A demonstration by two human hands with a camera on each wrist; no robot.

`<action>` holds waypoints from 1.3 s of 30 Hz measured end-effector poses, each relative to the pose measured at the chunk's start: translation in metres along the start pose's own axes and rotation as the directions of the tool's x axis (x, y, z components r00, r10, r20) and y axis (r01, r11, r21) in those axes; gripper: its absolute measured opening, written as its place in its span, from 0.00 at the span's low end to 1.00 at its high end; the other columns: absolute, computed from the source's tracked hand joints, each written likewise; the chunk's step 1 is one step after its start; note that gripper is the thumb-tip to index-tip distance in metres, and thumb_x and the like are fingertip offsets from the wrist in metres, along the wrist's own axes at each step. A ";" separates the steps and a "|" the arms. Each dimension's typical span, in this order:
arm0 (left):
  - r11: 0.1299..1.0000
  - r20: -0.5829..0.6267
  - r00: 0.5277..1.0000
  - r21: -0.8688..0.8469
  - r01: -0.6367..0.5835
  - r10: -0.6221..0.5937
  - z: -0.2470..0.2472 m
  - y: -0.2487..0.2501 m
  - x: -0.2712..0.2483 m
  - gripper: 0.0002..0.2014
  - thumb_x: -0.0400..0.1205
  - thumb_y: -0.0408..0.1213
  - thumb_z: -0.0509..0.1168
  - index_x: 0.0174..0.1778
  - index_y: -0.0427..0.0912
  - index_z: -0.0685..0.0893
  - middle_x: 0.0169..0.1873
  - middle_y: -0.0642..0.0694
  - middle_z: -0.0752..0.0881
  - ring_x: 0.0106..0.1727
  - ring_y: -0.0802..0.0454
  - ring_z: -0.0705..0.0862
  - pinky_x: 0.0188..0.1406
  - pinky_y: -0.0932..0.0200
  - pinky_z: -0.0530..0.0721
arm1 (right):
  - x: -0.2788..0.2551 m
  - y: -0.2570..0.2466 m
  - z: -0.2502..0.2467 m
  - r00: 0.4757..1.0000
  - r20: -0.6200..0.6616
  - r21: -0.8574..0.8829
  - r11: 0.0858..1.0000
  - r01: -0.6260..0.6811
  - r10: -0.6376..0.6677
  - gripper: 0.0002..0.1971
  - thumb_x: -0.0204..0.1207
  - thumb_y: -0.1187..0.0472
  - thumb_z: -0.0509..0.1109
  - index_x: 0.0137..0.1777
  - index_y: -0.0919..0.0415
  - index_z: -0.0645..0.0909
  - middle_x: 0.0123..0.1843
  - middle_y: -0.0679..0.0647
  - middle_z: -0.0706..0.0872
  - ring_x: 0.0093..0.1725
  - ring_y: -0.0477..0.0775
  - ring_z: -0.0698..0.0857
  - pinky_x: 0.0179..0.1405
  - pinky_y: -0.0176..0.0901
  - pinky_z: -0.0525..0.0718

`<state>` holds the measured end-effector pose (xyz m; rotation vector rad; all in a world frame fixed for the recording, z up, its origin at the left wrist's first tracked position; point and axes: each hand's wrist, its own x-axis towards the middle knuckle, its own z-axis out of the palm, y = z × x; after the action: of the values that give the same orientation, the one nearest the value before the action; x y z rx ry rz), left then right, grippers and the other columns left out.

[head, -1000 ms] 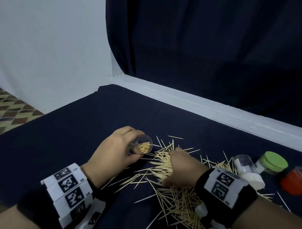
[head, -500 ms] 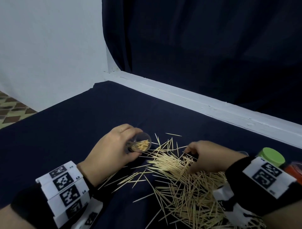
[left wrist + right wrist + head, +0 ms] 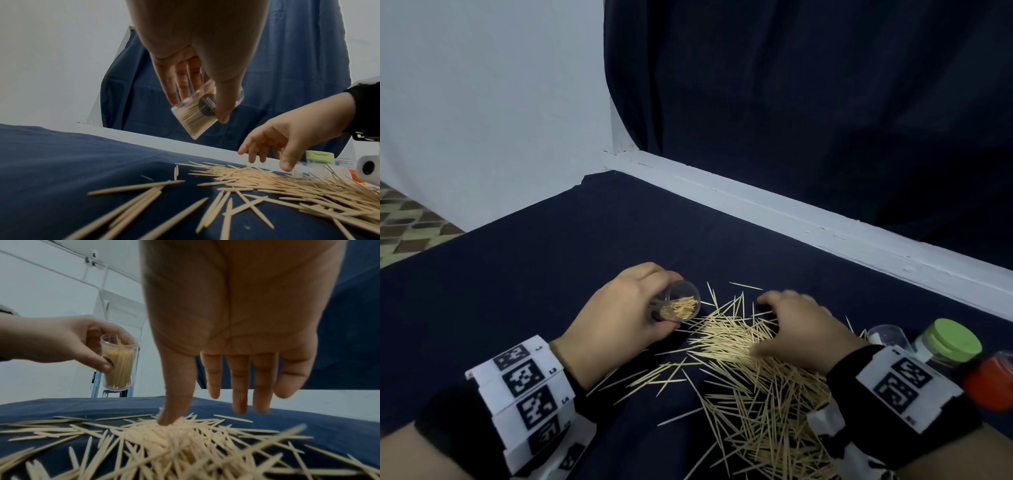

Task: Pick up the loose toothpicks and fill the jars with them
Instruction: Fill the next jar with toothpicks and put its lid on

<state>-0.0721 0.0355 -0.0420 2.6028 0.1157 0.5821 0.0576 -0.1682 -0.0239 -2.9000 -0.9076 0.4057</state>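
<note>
Dim, bluish, even light with soft shadows and no glare. The white wall [image 3: 482, 102] is brightest; the dark cloth [image 3: 551, 274] swallows detail. Toothpicks [image 3: 185, 451] nearest both wrist cameras blur. Straight lines bow towards the edges.

Two hands [image 3: 619, 315]. Four jars: one held clear jar [image 3: 677, 306], another clear jar [image 3: 887, 337], a green-lidded jar [image 3: 948, 342], an orange-lidded jar [image 3: 993, 380]. Too many toothpicks [image 3: 750, 370] to count.
</note>
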 end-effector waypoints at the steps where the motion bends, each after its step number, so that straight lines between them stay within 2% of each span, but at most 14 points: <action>1: 1.000 -0.002 1.000 0.001 0.001 -0.001 0.000 0.000 0.000 0.25 0.69 0.42 0.78 0.62 0.54 0.82 0.51 0.62 0.80 0.55 0.62 0.79 0.54 0.56 0.82 | -0.001 -0.002 0.000 1.000 -0.005 -0.024 1.000 -0.006 0.006 0.45 0.64 0.36 0.76 0.78 0.49 0.63 0.74 0.49 0.71 0.73 0.52 0.69 0.73 0.52 0.68; 4: 1.000 0.002 1.000 0.023 0.005 -0.005 0.000 0.001 0.000 0.24 0.70 0.42 0.77 0.62 0.52 0.82 0.53 0.60 0.81 0.56 0.59 0.79 0.53 0.54 0.83 | -0.003 -0.011 0.009 0.993 0.109 -0.094 0.995 -0.028 0.039 0.50 0.59 0.29 0.74 0.77 0.56 0.63 0.74 0.53 0.68 0.75 0.55 0.66 0.73 0.53 0.67; 7: 0.999 0.012 1.000 0.036 0.013 -0.014 0.000 0.003 0.001 0.24 0.71 0.43 0.76 0.63 0.53 0.82 0.53 0.60 0.80 0.57 0.59 0.79 0.53 0.55 0.82 | 0.001 -0.017 0.017 0.981 0.185 -0.135 0.991 -0.025 0.050 0.46 0.60 0.31 0.75 0.71 0.58 0.68 0.71 0.55 0.68 0.72 0.57 0.67 0.70 0.54 0.69; 9: 0.999 0.025 1.000 0.042 0.017 -0.018 0.001 0.004 0.001 0.24 0.72 0.43 0.76 0.64 0.53 0.81 0.54 0.61 0.80 0.57 0.61 0.78 0.53 0.56 0.82 | 0.007 -0.018 0.019 0.982 0.185 -0.109 0.994 -0.011 0.031 0.40 0.64 0.34 0.73 0.69 0.59 0.70 0.69 0.55 0.68 0.70 0.57 0.68 0.69 0.54 0.71; 12: 0.999 0.047 0.999 0.050 0.019 -0.022 0.002 0.005 0.001 0.24 0.72 0.44 0.75 0.64 0.54 0.80 0.55 0.61 0.79 0.58 0.61 0.77 0.53 0.58 0.81 | 0.013 -0.018 0.023 0.986 0.164 -0.061 0.998 0.029 -0.019 0.36 0.69 0.40 0.73 0.72 0.58 0.68 0.69 0.55 0.70 0.71 0.57 0.69 0.71 0.52 0.72; 17: 0.997 0.076 0.996 0.067 0.036 -0.041 0.003 0.008 0.003 0.23 0.73 0.44 0.74 0.65 0.56 0.79 0.56 0.62 0.78 0.59 0.63 0.75 0.54 0.60 0.80 | 0.014 -0.021 0.027 0.981 0.180 -0.059 0.995 0.079 -0.068 0.28 0.74 0.47 0.70 0.70 0.58 0.68 0.68 0.54 0.72 0.69 0.55 0.72 0.67 0.50 0.75; 20: 0.997 0.088 0.995 0.071 0.039 -0.045 0.003 0.008 0.003 0.23 0.74 0.45 0.73 0.66 0.56 0.79 0.56 0.62 0.78 0.59 0.63 0.75 0.54 0.61 0.79 | 0.014 -0.019 0.025 0.976 0.202 -0.046 0.994 0.095 -0.084 0.30 0.75 0.44 0.69 0.72 0.57 0.67 0.69 0.54 0.71 0.70 0.55 0.71 0.68 0.51 0.74; 24: 0.996 0.092 0.995 0.075 0.036 -0.043 0.003 0.008 0.003 0.23 0.74 0.45 0.73 0.66 0.56 0.78 0.56 0.61 0.78 0.59 0.63 0.75 0.53 0.64 0.78 | 0.009 -0.021 0.026 0.970 0.219 -0.064 0.991 0.121 -0.105 0.38 0.71 0.40 0.72 0.74 0.57 0.64 0.71 0.53 0.69 0.72 0.54 0.69 0.69 0.50 0.73; 31: 0.998 0.102 0.994 0.051 0.036 -0.041 0.005 0.009 0.003 0.24 0.73 0.45 0.74 0.65 0.57 0.79 0.56 0.62 0.78 0.60 0.63 0.75 0.56 0.61 0.79 | 0.008 -0.027 0.021 0.958 0.260 -0.130 0.979 0.157 -0.119 0.28 0.79 0.49 0.68 0.72 0.62 0.65 0.71 0.59 0.72 0.70 0.59 0.73 0.65 0.48 0.72; 39: 0.997 0.111 0.993 0.068 0.035 -0.042 0.005 0.007 0.003 0.22 0.74 0.45 0.74 0.64 0.60 0.78 0.55 0.63 0.77 0.57 0.66 0.74 0.53 0.68 0.76 | 0.006 -0.030 0.025 0.948 0.306 -0.167 0.976 0.141 -0.085 0.18 0.82 0.59 0.60 0.70 0.64 0.67 0.69 0.62 0.70 0.69 0.62 0.73 0.64 0.52 0.72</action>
<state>-0.0669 0.0279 -0.0418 2.6844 0.1507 0.4245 0.0387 -0.1402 -0.0448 -2.9826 -1.2093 0.8061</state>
